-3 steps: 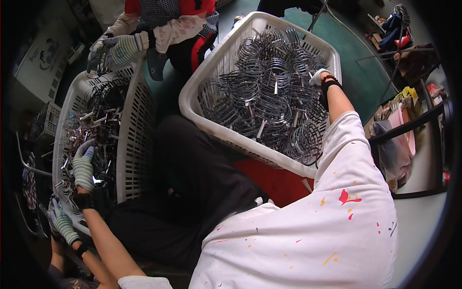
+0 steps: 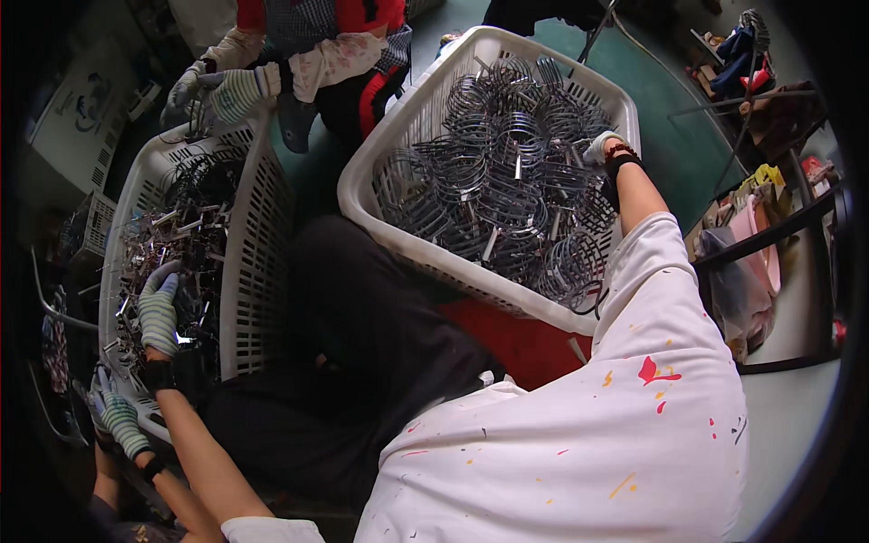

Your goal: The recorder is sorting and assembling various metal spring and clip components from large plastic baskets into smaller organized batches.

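My left hand (image 2: pixel 158 317), in a striped knit glove with grey-coated fingers, reaches into the left white basket (image 2: pixel 256 262). Its fingers are bent together among a tangle of thin metal parts (image 2: pixel 186 226); what they grip is hidden. My right hand (image 2: pixel 605 147), in a pale glove, is inside the right-hand wall of the larger white basket (image 2: pixel 385 222). Its fingers curl at the edge of a heap of dark wire rings (image 2: pixel 511 172) with pale strips among them. I cannot make out what lies in those fingers.
Across from me, a co-worker's gloved hands (image 2: pixel 222 93) handle wire pieces over the left basket's far end. Another person's gloved hands (image 2: pixel 118 416) are at its near left edge. A black-framed rack (image 2: pixel 769 235) with bags stands at right. Red material (image 2: pixel 507 339) lies below the larger basket.
The far co-worker's gloved hands have shifted slightly over the left basket. My own hands are in nearly the same places.
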